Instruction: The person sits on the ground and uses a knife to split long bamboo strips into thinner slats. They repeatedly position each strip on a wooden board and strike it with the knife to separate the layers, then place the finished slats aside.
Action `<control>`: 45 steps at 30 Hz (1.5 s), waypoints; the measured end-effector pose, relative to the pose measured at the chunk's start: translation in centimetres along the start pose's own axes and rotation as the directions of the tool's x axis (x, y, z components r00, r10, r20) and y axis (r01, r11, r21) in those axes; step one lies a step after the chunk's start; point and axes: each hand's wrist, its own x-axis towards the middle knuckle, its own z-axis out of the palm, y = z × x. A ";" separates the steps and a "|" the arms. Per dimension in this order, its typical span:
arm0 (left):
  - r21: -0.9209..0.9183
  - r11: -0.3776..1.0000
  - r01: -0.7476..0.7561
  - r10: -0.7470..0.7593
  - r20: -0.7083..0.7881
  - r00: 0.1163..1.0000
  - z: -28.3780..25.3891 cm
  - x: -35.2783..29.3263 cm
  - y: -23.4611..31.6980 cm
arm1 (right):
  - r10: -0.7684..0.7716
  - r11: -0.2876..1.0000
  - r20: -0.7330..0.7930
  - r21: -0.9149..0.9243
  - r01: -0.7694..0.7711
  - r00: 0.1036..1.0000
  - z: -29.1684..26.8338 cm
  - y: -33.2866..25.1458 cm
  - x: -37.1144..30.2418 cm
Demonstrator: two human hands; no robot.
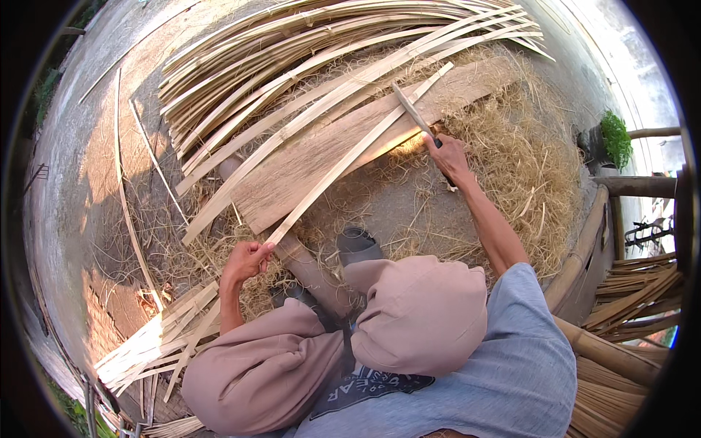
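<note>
My left hand (pixel 249 260) is closed on the near end of a long pale bamboo strip (pixel 343 162). The strip slants up to the right across a wide wooden plank (pixel 307 171). In my right hand (pixel 447 158) is a knife (pixel 411 106) with a dark handle. Its blade points up and to the left and crosses the strip near the far end; I cannot tell whether it touches. More split strips (pixel 292 139) lie along the plank's far side.
A large pile of bamboo strips (pixel 292 55) lies beyond the plank. Curly shavings (pixel 511 157) cover the floor on the right. Another stack of strips (pixel 164 339) is at my lower left. Bamboo poles (pixel 584 252) and a green plant (pixel 617 139) stand at the right.
</note>
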 end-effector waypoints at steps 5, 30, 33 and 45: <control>0.012 0.999 0.035 -0.035 -0.022 0.999 -1.3 -1.8 -0.4 | 0.004 0.998 -0.010 0.069 -0.003 1.000 3.0 0.0 -3.5; 0.020 0.997 0.081 -0.080 -0.031 0.996 -3.3 -4.4 -1.5 | -0.074 0.997 0.046 0.018 0.073 0.996 0.8 2.1 -2.0; 0.013 0.998 0.059 -0.058 -0.044 0.997 -3.2 -4.2 -1.5 | 0.174 0.978 -0.008 0.118 -0.172 0.985 -1.1 2.5 1.0; 0.035 0.993 0.113 -0.113 -0.015 0.994 -4.1 -5.1 -1.7 | 0.196 0.981 -0.201 0.057 -0.188 0.960 -0.3 7.1 2.1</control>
